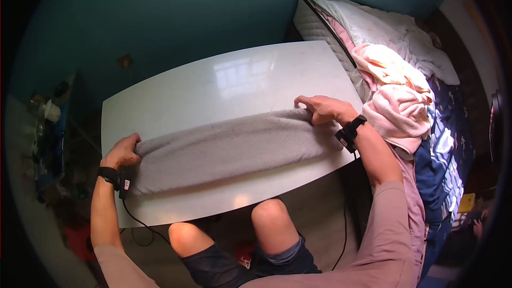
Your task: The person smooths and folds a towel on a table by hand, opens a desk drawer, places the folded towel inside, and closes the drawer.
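A grey towel [224, 152], folded into a long strip, lies across the white table [176, 96], its length running from left to right. At its upper left corner, my left hand [121, 151] has its fingers closed on the cloth. My right hand [322, 109] pinches the far edge near the right end, with the fingers bent over the fabric. Each wrist wears a black strap with a small device and a cable.
To the right is a bed with a white mattress [314, 24], pink blankets [397, 109] and dark blue patterned bedding [434, 181]. My knees sit at the table's near edge. A cluttered shelf [50, 128] stands at left. Cables hang beside both arms. Someone's hand [478, 228] shows at far right.
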Demonstrator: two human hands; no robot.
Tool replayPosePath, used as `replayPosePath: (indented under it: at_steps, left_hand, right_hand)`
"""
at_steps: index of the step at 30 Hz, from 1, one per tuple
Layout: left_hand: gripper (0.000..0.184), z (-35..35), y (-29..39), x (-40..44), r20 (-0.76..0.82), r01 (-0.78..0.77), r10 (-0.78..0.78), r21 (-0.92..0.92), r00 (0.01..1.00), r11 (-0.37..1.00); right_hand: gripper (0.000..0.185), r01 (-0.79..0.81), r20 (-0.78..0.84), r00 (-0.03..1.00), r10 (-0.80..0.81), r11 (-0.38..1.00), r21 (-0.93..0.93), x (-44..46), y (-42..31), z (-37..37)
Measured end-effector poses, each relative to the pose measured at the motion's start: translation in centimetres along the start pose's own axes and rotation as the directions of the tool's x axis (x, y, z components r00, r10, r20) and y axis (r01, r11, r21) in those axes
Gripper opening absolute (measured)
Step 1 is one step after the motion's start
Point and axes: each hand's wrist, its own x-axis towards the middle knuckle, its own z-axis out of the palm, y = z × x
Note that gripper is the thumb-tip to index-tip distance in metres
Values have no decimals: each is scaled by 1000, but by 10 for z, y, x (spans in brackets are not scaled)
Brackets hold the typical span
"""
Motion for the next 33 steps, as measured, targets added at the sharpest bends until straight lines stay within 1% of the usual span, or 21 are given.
replayPosePath:
  at_steps: [1,4,5,7,11,13,14,15,16,17,18,20,21,22,24,26,27,28,30,31,33]
  left_hand:
    - [47,-3,1,1,79,71,-70,-17,994,997]
    - [34,1,-9,3,105,34,-38,45,994,998]
    - [34,2,-12,3,99,34,-39,46,994,998]
    - [28,4,-13,-3,-7,-78,79,76,997,994]
    - [25,-14,9,-36,-105,-53,62,87,992,995]
    - [21,-25,18,-63,-205,-46,44,-3,978,999]
    - [21,-28,19,-77,-208,-43,42,-1,977,999]
    - [22,-31,18,-93,-327,-86,105,72,939,994]
    - [23,-35,21,-109,-434,-118,172,148,884,982]
    - [27,-38,25,-126,-481,-216,328,274,813,937]
    - [27,-30,26,-137,-478,-210,321,271,818,939]
    - [31,-2,25,-153,-644,-93,353,401,679,911]
    - [36,17,23,-156,-661,-65,375,443,651,894]
    - [40,41,13,-157,-623,-11,346,476,702,879]
    - [49,89,0,-156,-497,-67,370,526,785,848]
    - [52,122,-7,-162,-480,-91,359,494,801,865]
    - [56,121,-1,-163,-465,-117,355,465,811,878]
    - [56,115,2,-164,-466,-117,357,468,810,876]
    - [56,101,12,-176,-425,-162,338,398,840,903]
    - [56,96,18,-179,-426,-158,334,397,841,904]
    - [43,88,23,-184,-393,-146,268,312,879,939]
  right_hand:
    - [46,-91,61,994,88,995,43,2,-4,-4]
    - [35,-75,92,993,73,997,23,6,0,-2]
    - [35,-73,87,994,71,997,21,9,3,-1]
    - [34,12,87,996,-8,999,-41,10,6,0]
    - [31,-16,38,999,18,999,-48,-16,-3,-17]
    - [29,19,-115,993,-22,1000,-25,-36,-11,-32]
    - [29,23,-117,993,-26,999,-24,-47,-7,-36]
    - [28,156,-280,942,-184,980,-120,-59,0,-39]
    - [28,266,-417,842,-343,935,-233,-70,-4,-44]
    - [30,230,-477,810,-343,932,-279,-86,-10,-44]
    - [26,224,-571,721,-394,911,-346,-93,-8,-35]
    - [22,249,-692,528,-492,869,-428,-112,-14,-10]
    - [19,242,-684,513,-519,852,-465,-117,-15,7]
    - [21,224,-646,577,-500,857,-464,-119,-8,31]
    - [29,247,-554,682,-477,864,-440,-116,6,81]
    - [42,243,-535,715,-450,877,-413,-122,17,111]
    - [55,250,-524,763,-377,921,-299,-128,20,112]
    - [55,249,-528,761,-377,921,-300,-132,23,111]
    - [61,264,-470,814,-342,938,-225,-144,24,108]
    - [61,268,-469,813,-345,937,-226,-144,25,107]
    - [56,275,-502,801,-326,945,-175,-143,23,107]
